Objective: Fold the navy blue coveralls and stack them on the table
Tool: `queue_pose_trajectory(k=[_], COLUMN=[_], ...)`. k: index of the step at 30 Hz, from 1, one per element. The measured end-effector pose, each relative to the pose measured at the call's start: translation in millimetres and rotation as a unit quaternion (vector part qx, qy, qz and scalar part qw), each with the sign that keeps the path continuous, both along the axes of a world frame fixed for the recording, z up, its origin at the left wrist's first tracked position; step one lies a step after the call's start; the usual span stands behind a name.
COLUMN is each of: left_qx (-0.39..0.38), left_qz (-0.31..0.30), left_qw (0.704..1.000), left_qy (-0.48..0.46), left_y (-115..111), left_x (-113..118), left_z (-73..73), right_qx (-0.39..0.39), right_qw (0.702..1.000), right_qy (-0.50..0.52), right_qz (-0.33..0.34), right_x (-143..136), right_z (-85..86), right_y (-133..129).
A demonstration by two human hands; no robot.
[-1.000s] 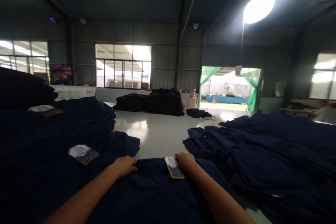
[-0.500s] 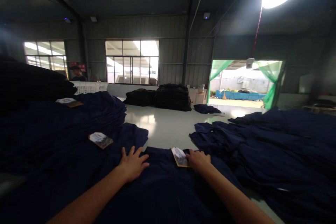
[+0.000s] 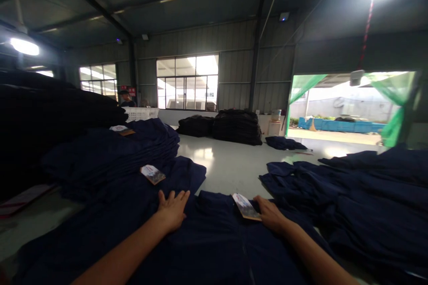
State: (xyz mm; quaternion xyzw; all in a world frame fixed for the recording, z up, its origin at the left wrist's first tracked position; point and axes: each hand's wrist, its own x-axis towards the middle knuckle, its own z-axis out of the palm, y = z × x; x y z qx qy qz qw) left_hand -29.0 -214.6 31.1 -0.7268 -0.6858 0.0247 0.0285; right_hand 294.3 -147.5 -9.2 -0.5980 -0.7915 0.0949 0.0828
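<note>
One navy garment [image 3: 216, 236] lies before me on the pale table [image 3: 230, 164] in the head view. My left hand [image 3: 172, 213] rests spread open at its left side; my right hand [image 3: 271, 214] bends beside a printed tag [image 3: 246, 208], whether gripping I cannot tell.

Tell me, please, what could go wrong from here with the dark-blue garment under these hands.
The right hand lies right beside the hang tag, which might get bent or tugged. The spread left hand rests near where the dark-blue garment meets the garment on its left, so the two could drag together.
</note>
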Motion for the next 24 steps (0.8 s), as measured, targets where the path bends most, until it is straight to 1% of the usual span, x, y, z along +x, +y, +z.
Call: queue_pose_trajectory(k=[2, 4, 7, 9, 11, 13, 15, 17, 19, 21, 22, 24], left_qx=[0.014, 0.014, 0.000, 0.011, 0.021, 0.025, 0.039, 0.060, 0.060, 0.030, 0.009, -0.023], left_qz=[-0.001, -0.011, -0.032, -0.046, -0.076, -0.114, -0.132, -0.107, -0.043, 0.023, 0.043, 0.049], left_qw=[1.000, 1.000, 0.999, 0.998, 0.996, 0.992, 0.990, 0.992, 0.997, 0.999, 0.999, 0.999], left_qy=[0.011, 0.017, 0.023, 0.034, 0.041, 0.042, 0.040, 0.031, 0.021, 0.014, 0.012, 0.009], left_y=[1.8, 3.0, 4.9, 6.0, 5.7, 2.9, -2.8, -10.6, -19.2, -28.3, -33.3, -44.8], left_x=[-4.4, -6.3, -5.1, -2.8, 0.1, 3.5, 7.7, 12.7, 17.4, 20.0, 20.0, 17.1], left_z=[4.8, 7.1, 8.2, 8.8, 9.1, 8.1, 5.5, 2.8, 2.4, 5.5, 8.3, 16.3], right_qx=[0.009, -0.003, -0.011, 0.016, 0.048, 0.072, 0.103, 0.146, 0.193, 0.228, 0.240, 0.259], right_qw=[1.000, 0.999, 0.999, 0.998, 0.996, 0.993, 0.990, 0.984, 0.977, 0.970, 0.967, 0.963], right_qy=[0.003, -0.008, -0.045, -0.066, -0.077, -0.090, -0.101, -0.097, -0.087, -0.082, -0.080, -0.079], right_qz=[-0.022, -0.040, -0.023, -0.003, 0.005, 0.001, -0.008, -0.016, -0.021, -0.019, -0.013, 0.006], right_x=[-1.7, -4.0, -8.0, -10.1, -11.8, -13.4, -15.2, -17.3, -19.6, -22.0, -23.5, -27.5], right_z=[1.8, 4.8, 9.9, 12.2, 13.3, 14.1, 15.4, 17.2, 19.0, 20.8, 22.1, 26.5], right_y=[4.5, 6.4, 4.5, 0.7, -4.3, -10.0, -15.7, -20.8, -24.7, -27.5, -28.5, -29.9])
